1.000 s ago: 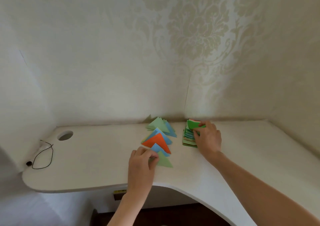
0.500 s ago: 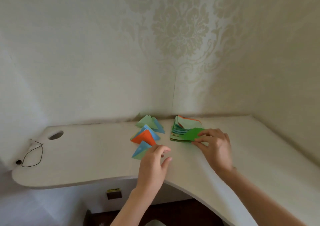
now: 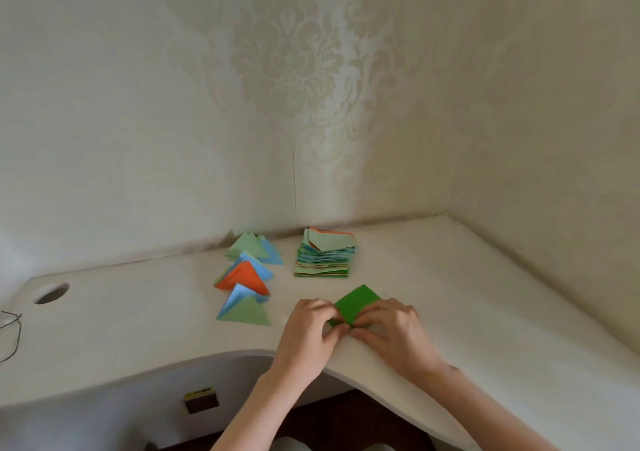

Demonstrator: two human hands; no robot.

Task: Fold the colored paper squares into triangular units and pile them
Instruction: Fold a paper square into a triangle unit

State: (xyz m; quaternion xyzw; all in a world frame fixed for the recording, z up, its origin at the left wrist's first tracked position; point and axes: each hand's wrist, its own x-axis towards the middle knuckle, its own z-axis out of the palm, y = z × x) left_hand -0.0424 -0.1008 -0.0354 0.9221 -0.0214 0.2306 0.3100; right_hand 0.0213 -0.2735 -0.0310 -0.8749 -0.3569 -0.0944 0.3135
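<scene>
Both hands, left hand and right hand, pinched the green square near the counter edge, fingers closed on its near corner, probably to start the fold

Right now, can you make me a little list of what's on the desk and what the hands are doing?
paper in hands: dark green square, flat on the desk
left hand: pinching its near corner
right hand: pinching the same corner
unfolded papers: stack near the wall
finished triangles: group left of the stack, in green, blue and orange
also there: round hole and black wire, far left
</scene>
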